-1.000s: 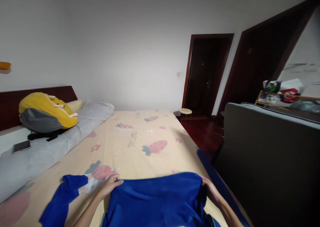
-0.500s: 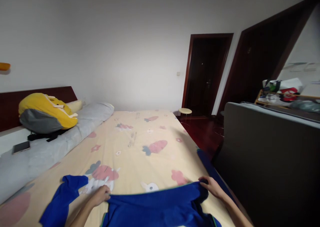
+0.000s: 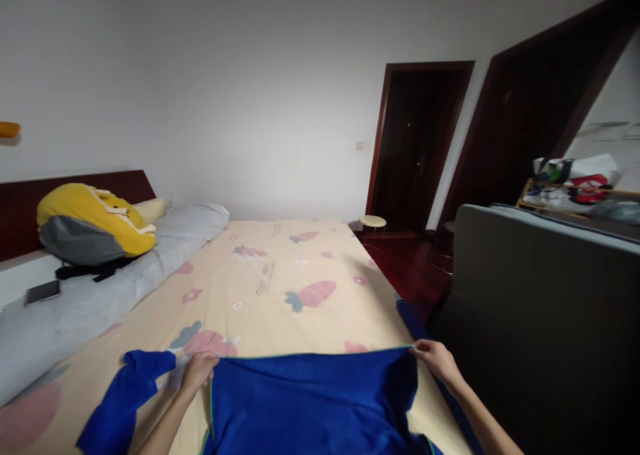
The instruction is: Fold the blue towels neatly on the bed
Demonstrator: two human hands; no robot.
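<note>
Where your left hand [image 3: 200, 370] grips: a far corner of the blue cloth [image 3: 315, 401], pinched in the fingertips.
Right hand [image 3: 436, 361]: pinching the opposite far corner.
Green-trimmed edge [image 3: 310, 355]: nearly straight, running left to right between your grips.
Cloth body: toward you from that edge, neither hand clearly nearer its middle.
Blue fabric piece [image 3: 123, 398]: on the bed [image 3: 273, 255], left of your left hand.

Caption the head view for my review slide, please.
Left hand and right hand hold a green-edged blue cloth spread between them over a patterned sheet.
</note>
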